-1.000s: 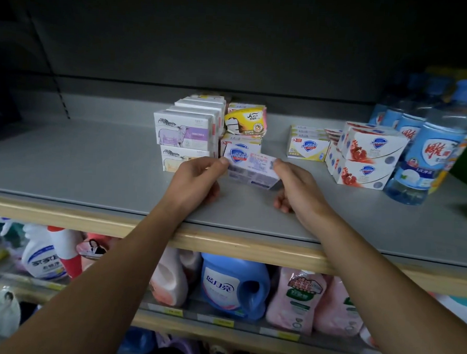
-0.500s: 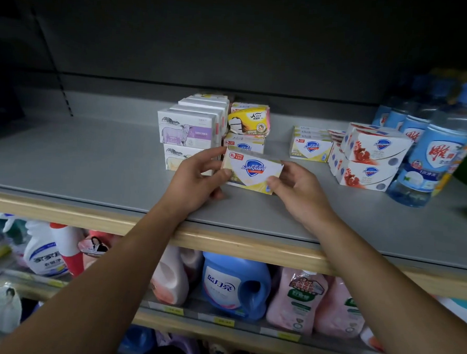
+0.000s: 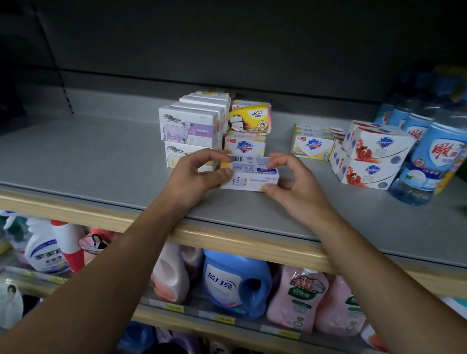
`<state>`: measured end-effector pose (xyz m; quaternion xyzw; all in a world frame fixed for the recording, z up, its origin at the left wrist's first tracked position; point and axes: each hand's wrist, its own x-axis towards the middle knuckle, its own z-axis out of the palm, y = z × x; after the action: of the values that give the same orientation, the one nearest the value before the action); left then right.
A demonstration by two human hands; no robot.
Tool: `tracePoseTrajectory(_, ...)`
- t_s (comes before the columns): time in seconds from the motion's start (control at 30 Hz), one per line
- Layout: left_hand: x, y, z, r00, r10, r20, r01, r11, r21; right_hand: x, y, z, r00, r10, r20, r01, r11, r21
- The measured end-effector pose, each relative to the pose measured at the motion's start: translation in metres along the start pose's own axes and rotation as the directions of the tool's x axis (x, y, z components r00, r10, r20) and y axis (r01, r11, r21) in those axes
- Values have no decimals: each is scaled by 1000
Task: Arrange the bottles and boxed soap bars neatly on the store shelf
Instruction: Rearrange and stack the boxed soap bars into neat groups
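Soap box [image 3: 250,173] held barcode side up over the near middle of the grey shelf [image 3: 92,164], just in front of the stacked soap boxes [image 3: 191,131]. Left hand [image 3: 197,177] and right hand [image 3: 296,191] each pinch one end. Water bottles [image 3: 439,149] far right.

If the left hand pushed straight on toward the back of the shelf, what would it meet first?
Probably the lower sheep-print soap box just beyond the left hand, which pinches the held soap box; depth is hard to judge.
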<state>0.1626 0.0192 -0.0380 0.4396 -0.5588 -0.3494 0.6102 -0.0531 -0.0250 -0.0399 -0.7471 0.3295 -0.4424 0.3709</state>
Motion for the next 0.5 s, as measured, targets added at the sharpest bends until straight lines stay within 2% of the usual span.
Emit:
tracePoseTrajectory(0.13, -1, 0, 1, 999, -28, -23, 27, 999, -33, -1, -1, 1, 999, -19, 34, 18, 1000, 6)
tracePoseTrajectory(0.27, -3, 4, 3, 999, -46, 1, 46, 999, -28, 2, 1, 1, 997, 41, -72, -47, 995, -87)
tracePoseTrajectory(0.33, -2, 5, 5, 1000, -22, -9, 23, 994, 106, 3, 1, 1, 991, 54, -125, -65, 994, -85)
tracePoseTrajectory(0.43, 0, 0, 8, 999, 26, -45, -8, 929, 369, 4, 2, 0, 977, 78, -199, -113, 979, -168)
tracePoseTrajectory(0.5, 2, -2, 9, 998, 28, -49, -3, 889, 458, 5, 2, -1, 966, 129, -223, -183, 953, -241)
